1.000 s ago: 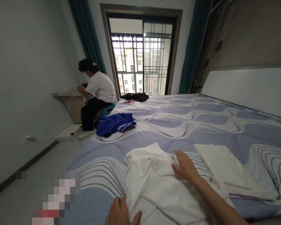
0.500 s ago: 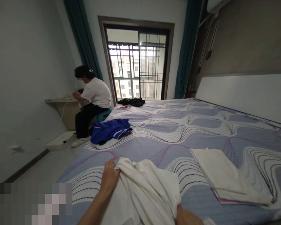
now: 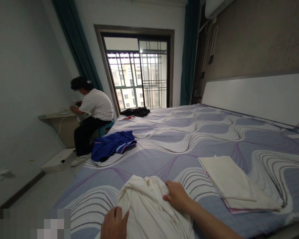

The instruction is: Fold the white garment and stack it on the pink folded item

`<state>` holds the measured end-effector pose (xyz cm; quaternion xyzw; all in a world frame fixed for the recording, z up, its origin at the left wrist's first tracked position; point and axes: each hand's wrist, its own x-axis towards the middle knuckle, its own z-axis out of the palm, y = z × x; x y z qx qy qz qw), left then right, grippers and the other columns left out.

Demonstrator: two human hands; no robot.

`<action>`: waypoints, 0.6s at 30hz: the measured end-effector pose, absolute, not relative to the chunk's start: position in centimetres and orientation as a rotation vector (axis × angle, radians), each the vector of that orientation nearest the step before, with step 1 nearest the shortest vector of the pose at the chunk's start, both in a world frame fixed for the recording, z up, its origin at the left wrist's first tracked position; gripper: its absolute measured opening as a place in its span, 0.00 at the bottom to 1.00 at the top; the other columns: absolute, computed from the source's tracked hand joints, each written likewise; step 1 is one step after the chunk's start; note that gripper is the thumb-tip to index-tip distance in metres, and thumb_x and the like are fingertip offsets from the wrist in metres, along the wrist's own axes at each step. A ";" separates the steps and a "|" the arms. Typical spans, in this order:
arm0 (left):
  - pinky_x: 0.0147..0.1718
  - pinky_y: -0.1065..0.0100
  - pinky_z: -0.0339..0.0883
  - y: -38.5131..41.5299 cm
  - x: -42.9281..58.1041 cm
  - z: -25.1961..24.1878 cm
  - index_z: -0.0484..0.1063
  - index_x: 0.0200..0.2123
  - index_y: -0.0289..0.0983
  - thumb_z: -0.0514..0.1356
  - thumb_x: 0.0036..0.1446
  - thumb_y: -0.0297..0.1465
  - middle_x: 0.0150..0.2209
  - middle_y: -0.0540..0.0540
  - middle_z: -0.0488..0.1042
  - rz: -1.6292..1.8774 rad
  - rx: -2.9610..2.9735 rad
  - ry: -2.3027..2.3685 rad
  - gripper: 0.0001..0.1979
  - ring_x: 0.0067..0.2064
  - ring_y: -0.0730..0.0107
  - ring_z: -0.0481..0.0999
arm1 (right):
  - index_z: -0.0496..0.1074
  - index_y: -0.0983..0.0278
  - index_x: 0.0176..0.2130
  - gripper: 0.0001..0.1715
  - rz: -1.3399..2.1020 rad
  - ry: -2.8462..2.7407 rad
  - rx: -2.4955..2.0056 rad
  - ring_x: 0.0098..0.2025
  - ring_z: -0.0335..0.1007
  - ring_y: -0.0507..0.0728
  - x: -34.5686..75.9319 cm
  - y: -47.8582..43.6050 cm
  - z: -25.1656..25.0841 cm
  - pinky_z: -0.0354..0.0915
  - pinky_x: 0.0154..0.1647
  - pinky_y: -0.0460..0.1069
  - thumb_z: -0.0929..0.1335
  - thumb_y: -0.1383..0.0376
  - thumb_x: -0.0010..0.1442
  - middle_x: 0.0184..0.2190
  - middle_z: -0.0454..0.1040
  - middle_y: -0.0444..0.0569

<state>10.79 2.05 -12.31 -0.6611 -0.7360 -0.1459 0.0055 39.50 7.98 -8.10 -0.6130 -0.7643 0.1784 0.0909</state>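
A cream-white cloth (image 3: 149,205), loosely bunched and wrinkled, lies on the near part of the bed in front of me. My right hand (image 3: 178,196) reaches in from the right and pinches the cloth at its upper right edge, thumb bent against the fingers. At the cloth's lower left edge is my left hand (image 3: 114,224), its thumb apart from the fingers and touching the fabric; the bottom of the picture cuts this hand off. To the right lies a flat folded cream cloth (image 3: 235,181) with a pinkish layer showing at its edge.
The bed (image 3: 179,169) has a blue-grey wavy-patterned sheet. On it lie a blue garment (image 3: 113,146) and, farther back, a black garment (image 3: 137,112). A person (image 3: 94,106) sits at a small wall table (image 3: 57,116) on the left. A white headboard (image 3: 259,96) stands at right.
My left hand has moved down from the cloth's top to its lower left edge. My right hand has gone up to the cloth's upper right. The view has shifted slightly right.
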 end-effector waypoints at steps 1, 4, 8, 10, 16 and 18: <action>0.43 0.59 0.67 2.7 9.9 -11.8 0.70 0.44 0.37 0.43 0.64 0.39 0.42 0.34 0.78 -0.509 -2.127 -2.360 0.19 0.45 0.52 0.77 | 0.73 0.64 0.46 0.17 0.555 -2.290 -1.792 0.48 0.72 0.63 39.5 7.9 -8.4 0.60 0.46 0.51 0.68 0.61 0.57 0.45 0.77 0.56; 0.34 0.61 0.65 4.6 6.7 -8.6 0.64 0.49 0.41 0.39 0.65 0.40 0.33 0.39 0.79 -0.507 -2.074 -2.547 0.20 0.37 0.52 0.80 | 0.73 0.62 0.39 0.08 0.512 -2.251 -1.801 0.44 0.74 0.59 41.9 8.6 -7.8 0.58 0.40 0.47 0.66 0.67 0.58 0.39 0.79 0.51; 0.33 0.58 0.62 7.8 3.3 -3.8 0.64 0.49 0.40 0.36 0.65 0.40 0.35 0.38 0.78 -0.288 -1.866 -2.514 0.22 0.36 0.48 0.78 | 0.70 0.65 0.43 0.14 0.298 -1.995 -1.998 0.47 0.72 0.59 48.2 12.3 -5.1 0.58 0.43 0.48 0.60 0.72 0.62 0.41 0.77 0.56; 0.36 0.56 0.64 9.0 3.5 -2.9 0.64 0.52 0.35 0.37 0.64 0.41 0.40 0.34 0.76 -0.276 -1.780 -2.428 0.25 0.42 0.46 0.76 | 0.68 0.69 0.49 0.17 0.202 -1.862 -2.094 0.50 0.70 0.61 50.4 13.8 -4.6 0.58 0.46 0.51 0.58 0.71 0.64 0.46 0.75 0.62; 0.51 0.39 0.61 3.5 8.4 -7.7 0.65 0.56 0.23 0.52 0.54 0.49 0.56 0.20 0.65 -0.706 -1.767 -2.552 0.38 0.59 0.25 0.61 | 0.60 0.72 0.60 0.32 0.004 -1.631 -2.064 0.60 0.61 0.69 50.9 8.3 -10.3 0.57 0.61 0.60 0.62 0.57 0.61 0.55 0.67 0.65; 0.50 0.38 0.64 -0.8 9.9 -10.3 0.71 0.54 0.39 0.60 0.50 0.51 0.55 0.29 0.70 -1.031 -1.808 -2.767 0.31 0.63 0.29 0.58 | 0.65 0.69 0.57 0.33 0.078 -1.461 -1.981 0.61 0.59 0.72 50.5 3.2 -12.6 0.56 0.62 0.64 0.63 0.53 0.59 0.55 0.67 0.64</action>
